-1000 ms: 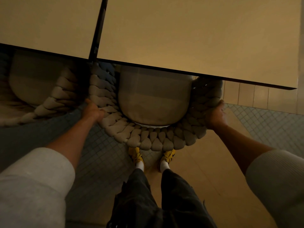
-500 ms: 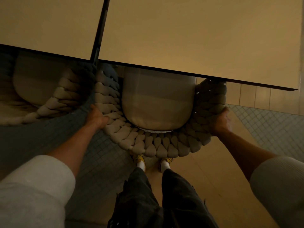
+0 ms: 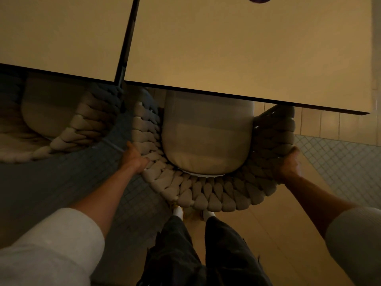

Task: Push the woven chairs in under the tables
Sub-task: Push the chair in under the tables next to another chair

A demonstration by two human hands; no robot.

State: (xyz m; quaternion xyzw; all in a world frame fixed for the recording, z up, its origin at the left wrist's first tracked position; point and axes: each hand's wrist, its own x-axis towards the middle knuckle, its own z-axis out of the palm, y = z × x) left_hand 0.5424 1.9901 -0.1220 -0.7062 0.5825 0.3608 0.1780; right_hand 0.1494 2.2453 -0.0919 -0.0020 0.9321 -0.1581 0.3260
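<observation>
1. The right table [image 3: 247, 48] fills most of the upper view. The left table [image 3: 61, 32] stands just beside it, with a dark seam between them.
2. The woven chair [image 3: 206, 195] stands at the right table's near edge. Its arm ends and the front of its seat are under the top, while its curved back is out over the floor [image 3: 51, 193].
3. Over the last second this chair has slid right along that edge, off the seam. That has opened a strip of floor between it and the neighbouring woven chair [image 3: 86, 124], which sits part-way under the left table's near edge.
4. The seat cushion [image 3: 206, 141] shows at least as much as before, so the chair looks no deeper. I judge this a squaring-up, with the real push in yet to come.
5. The left hand [image 3: 134, 159] has its grip closed on the left side of the woven back. The right hand [image 3: 288, 164] is wrapped round the right bend in the same way.
</observation>
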